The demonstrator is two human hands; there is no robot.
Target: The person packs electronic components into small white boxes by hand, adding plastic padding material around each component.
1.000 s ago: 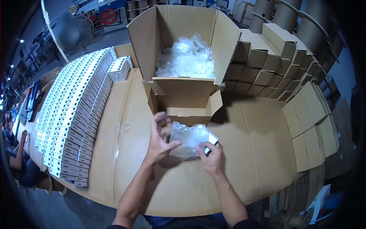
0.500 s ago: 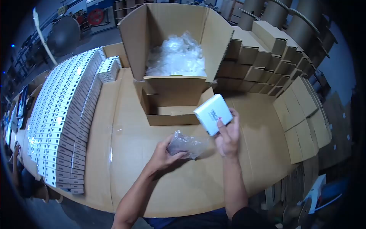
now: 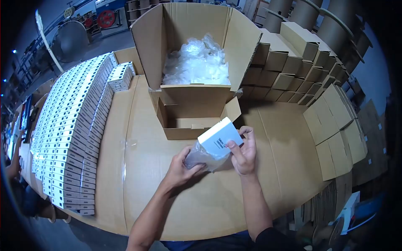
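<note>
Above the counter (image 3: 201,209), the left hand (image 3: 180,168) grasped a clear bag (image 3: 195,159) and the right hand (image 3: 244,155) a white box (image 3: 219,139), its lower edge meeting the bag, where straight alignment apparently served best.

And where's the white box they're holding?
Near the head view's centre, the white box is in the right hand, against the clear bag in the left hand.

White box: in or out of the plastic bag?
Partly in, apparently: the plastic bag overlaps the white box at its lower end, upper end exposed.
</note>
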